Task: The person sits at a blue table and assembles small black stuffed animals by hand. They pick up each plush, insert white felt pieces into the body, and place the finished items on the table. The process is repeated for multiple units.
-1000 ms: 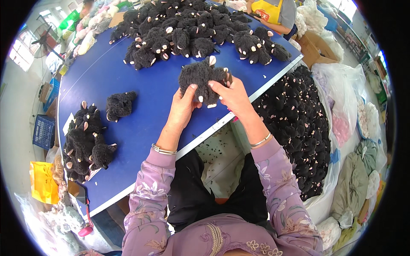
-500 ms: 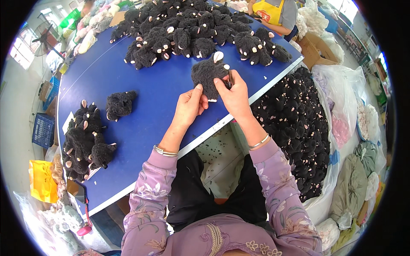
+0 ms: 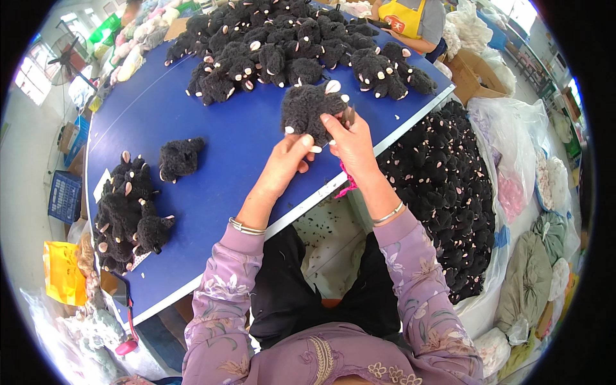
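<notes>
A fluffy black plush toy point(image 3: 303, 109) with pale ears and feet is held up over the near edge of the blue table point(image 3: 237, 138). Pinching its lower edge by a pale foot, my left hand point(image 3: 287, 159) is closed on it. My right hand point(image 3: 355, 146) grips its right side with the thumb on the fur. A narrow dark tool point(image 3: 348, 115) also pokes up from that hand; most of it is hidden, so its kind is unclear. Bright pink cord or cloth point(image 3: 348, 183) dangles below the right palm.
Many black plush toys point(image 3: 273, 58) are heaped at the far side. A smaller pile point(image 3: 125, 215) and a single toy point(image 3: 181, 158) lie to the left. A big bag of black toys point(image 3: 443, 199) stands at right. Another person point(image 3: 410, 25) in a yellow apron is across the table.
The plush toy has tilted and shifted slightly left in my hands. The pink strand now shows beneath my right hand. The piles look the same.
</notes>
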The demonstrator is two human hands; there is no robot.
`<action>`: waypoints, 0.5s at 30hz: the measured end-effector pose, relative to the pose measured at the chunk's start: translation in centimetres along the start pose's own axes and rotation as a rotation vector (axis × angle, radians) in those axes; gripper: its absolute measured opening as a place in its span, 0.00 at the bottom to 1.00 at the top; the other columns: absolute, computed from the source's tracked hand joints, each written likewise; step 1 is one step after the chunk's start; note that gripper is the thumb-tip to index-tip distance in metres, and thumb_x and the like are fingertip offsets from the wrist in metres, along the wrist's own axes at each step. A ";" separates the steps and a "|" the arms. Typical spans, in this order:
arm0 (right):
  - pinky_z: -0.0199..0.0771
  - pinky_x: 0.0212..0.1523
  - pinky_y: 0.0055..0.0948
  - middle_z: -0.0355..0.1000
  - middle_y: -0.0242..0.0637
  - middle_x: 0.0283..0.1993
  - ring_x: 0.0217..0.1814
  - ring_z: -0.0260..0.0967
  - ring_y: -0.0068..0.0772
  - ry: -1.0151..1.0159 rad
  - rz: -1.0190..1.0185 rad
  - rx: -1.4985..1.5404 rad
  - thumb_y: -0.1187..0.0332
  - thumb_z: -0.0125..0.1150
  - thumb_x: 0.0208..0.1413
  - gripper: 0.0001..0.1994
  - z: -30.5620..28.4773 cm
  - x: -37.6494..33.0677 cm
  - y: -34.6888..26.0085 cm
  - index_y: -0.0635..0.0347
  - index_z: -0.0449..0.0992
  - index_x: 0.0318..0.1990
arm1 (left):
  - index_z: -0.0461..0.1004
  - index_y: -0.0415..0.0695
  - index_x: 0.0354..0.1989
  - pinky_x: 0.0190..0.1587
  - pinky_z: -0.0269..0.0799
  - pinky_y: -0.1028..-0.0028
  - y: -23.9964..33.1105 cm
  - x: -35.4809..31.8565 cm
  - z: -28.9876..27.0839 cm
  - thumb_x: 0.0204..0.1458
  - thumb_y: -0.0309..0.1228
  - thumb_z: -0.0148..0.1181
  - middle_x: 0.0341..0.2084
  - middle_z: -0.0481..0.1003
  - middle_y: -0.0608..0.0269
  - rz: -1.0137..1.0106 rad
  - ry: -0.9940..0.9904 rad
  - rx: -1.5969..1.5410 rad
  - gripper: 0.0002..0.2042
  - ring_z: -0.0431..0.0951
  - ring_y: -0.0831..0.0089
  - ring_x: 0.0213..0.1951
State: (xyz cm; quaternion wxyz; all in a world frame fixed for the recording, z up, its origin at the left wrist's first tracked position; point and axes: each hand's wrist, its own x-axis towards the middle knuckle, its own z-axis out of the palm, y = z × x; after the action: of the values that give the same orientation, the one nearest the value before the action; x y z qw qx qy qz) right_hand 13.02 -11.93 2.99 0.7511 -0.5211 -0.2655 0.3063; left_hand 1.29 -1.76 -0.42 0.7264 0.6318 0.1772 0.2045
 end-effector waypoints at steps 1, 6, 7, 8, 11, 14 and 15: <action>0.53 0.16 0.15 0.65 0.24 0.25 0.18 0.55 0.10 -0.058 0.041 0.002 0.68 0.60 0.55 0.06 0.0 -0.1 -0.1 0.59 0.71 0.34 | 0.69 0.38 0.47 0.34 0.69 0.78 0.0 0.0 -0.7 0.60 0.43 0.50 0.36 0.72 0.61 -0.114 -0.069 0.070 0.19 0.71 0.77 0.32; 0.50 0.14 0.15 0.65 0.24 0.21 0.16 0.53 0.10 -0.291 0.265 -0.081 0.66 0.58 0.57 0.07 0.6 -0.5 0.1 0.59 0.71 0.33 | 0.68 0.40 0.52 0.35 0.74 0.76 0.8 0.1 0.4 0.58 0.38 0.54 0.40 0.76 0.60 0.149 0.101 -0.356 0.18 0.78 0.73 0.37; 0.49 0.14 0.15 0.67 0.25 0.22 0.16 0.53 0.10 -0.249 0.231 -0.068 0.66 0.57 0.57 0.07 0.7 -0.4 0.2 0.60 0.71 0.33 | 0.69 0.41 0.50 0.28 0.70 0.79 0.6 0.4 0.1 0.58 0.39 0.53 0.36 0.76 0.61 0.129 0.152 -0.374 0.17 0.77 0.76 0.33; 0.49 0.14 0.15 0.68 0.27 0.22 0.16 0.52 0.10 -0.208 0.196 -0.057 0.66 0.57 0.58 0.08 0.9 -0.3 0.2 0.60 0.70 0.33 | 0.70 0.41 0.48 0.22 0.66 0.82 0.8 0.4 0.1 0.58 0.39 0.53 0.32 0.76 0.61 0.111 0.202 -0.393 0.16 0.76 0.78 0.28; 0.50 0.16 0.14 0.72 0.30 0.24 0.18 0.52 0.10 -0.160 -0.004 -0.189 0.66 0.55 0.59 0.07 0.8 -0.1 0.5 0.60 0.69 0.33 | 0.70 0.42 0.42 0.13 0.51 0.84 1.5 0.3 -0.3 0.58 0.42 0.52 0.23 0.72 0.65 0.064 0.293 -0.480 0.15 0.64 0.84 0.15; 0.56 0.23 0.13 0.72 0.28 0.28 0.23 0.57 0.09 -0.179 -0.215 -0.323 0.72 0.57 0.55 0.04 0.6 0.1 1.8 0.60 0.69 0.34 | 0.69 0.42 0.41 0.13 0.49 0.84 1.5 0.5 -0.7 0.58 0.42 0.52 0.22 0.72 0.66 0.039 0.287 -0.549 0.14 0.61 0.85 0.14; 0.58 0.24 0.13 0.73 0.28 0.29 0.24 0.58 0.09 -0.177 -0.228 -0.320 0.72 0.59 0.53 0.05 1.1 -0.3 1.9 0.62 0.69 0.34 | 0.69 0.42 0.41 0.13 0.49 0.84 1.3 0.6 -0.8 0.58 0.42 0.52 0.22 0.72 0.66 0.028 0.281 -0.569 0.14 0.61 0.85 0.14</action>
State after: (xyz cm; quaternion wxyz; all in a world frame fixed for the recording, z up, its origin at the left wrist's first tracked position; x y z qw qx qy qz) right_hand 11.65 -10.92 1.50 0.6624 -0.5714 -0.4328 0.2181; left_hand 1.25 -0.65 0.72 0.8393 0.3714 0.2027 0.3413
